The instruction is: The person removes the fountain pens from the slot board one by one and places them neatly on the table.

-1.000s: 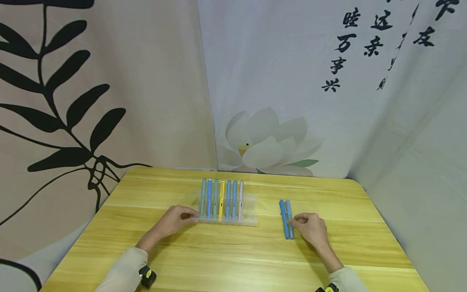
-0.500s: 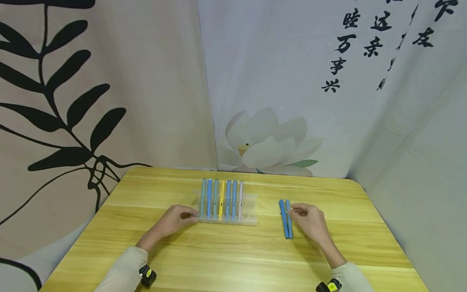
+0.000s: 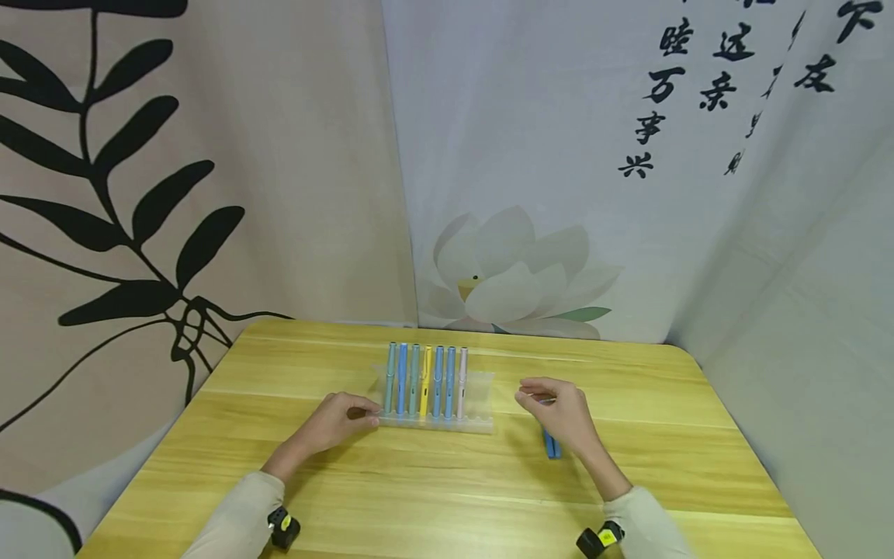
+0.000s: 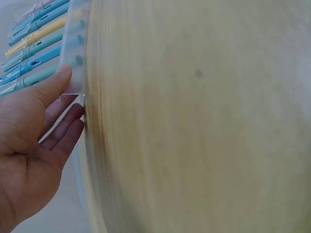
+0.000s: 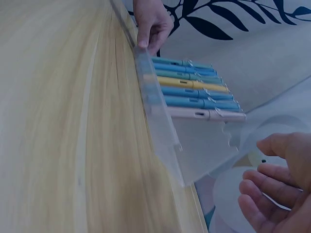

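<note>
A clear plastic pen stand (image 3: 480, 397) holds a row of several pens, green, blue, pale pink and one yellow pen (image 3: 424, 380), side by side and leaning back. My left hand (image 3: 342, 419) pinches the stand's left front corner; in the left wrist view the thumb (image 4: 60, 80) lies on its front lip, with other fingers below. To the right, two blue pens (image 3: 552, 446) lie on the table, their upper parts hidden behind my right hand (image 3: 567, 411). In the right wrist view that hand has loosely curved fingers (image 5: 272, 182) with nothing between them, near the stand's vacant right end.
The wooden table (image 3: 419, 497) runs up to a printed curtain (image 3: 314, 194) at the back and right. Dark wrist cameras sit on both wrists, the right one (image 3: 599, 539) low over the table.
My right hand has moved up from beside the two blue pens, then left across them. The pens lie about where they were. My left hand stays at the stand's corner.
</note>
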Tool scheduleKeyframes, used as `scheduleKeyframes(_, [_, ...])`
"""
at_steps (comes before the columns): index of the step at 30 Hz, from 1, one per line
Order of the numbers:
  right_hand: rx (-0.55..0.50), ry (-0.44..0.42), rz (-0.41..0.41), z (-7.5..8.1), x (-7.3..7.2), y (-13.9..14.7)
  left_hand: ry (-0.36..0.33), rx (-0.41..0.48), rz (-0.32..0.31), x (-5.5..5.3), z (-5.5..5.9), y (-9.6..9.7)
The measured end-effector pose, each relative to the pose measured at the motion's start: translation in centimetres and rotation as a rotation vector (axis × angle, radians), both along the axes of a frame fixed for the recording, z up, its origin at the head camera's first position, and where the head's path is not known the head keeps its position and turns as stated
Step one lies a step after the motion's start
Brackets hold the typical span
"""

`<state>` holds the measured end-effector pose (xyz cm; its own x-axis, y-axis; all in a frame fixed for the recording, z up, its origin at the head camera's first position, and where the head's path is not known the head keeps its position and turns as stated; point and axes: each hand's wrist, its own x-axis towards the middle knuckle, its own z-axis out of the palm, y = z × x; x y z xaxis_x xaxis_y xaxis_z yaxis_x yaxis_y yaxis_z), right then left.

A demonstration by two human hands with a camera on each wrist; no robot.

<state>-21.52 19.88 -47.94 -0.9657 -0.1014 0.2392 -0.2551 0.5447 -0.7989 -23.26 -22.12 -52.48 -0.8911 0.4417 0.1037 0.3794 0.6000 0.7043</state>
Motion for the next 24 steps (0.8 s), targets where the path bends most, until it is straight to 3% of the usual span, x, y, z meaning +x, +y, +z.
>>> scheduleKeyframes(12, [-0.063, 0.022, 0.075, -1.2, -1.0, -3.6, 0.000, 0.006, -0.019, -0.1, -0.1, 0.0])
scheduleKeyframes(24, [-0.074, -0.029, 0.048, -2.7, -2.2, -6.5, -0.005, 0.006, -0.009, -0.1, -0.2, 0.0])
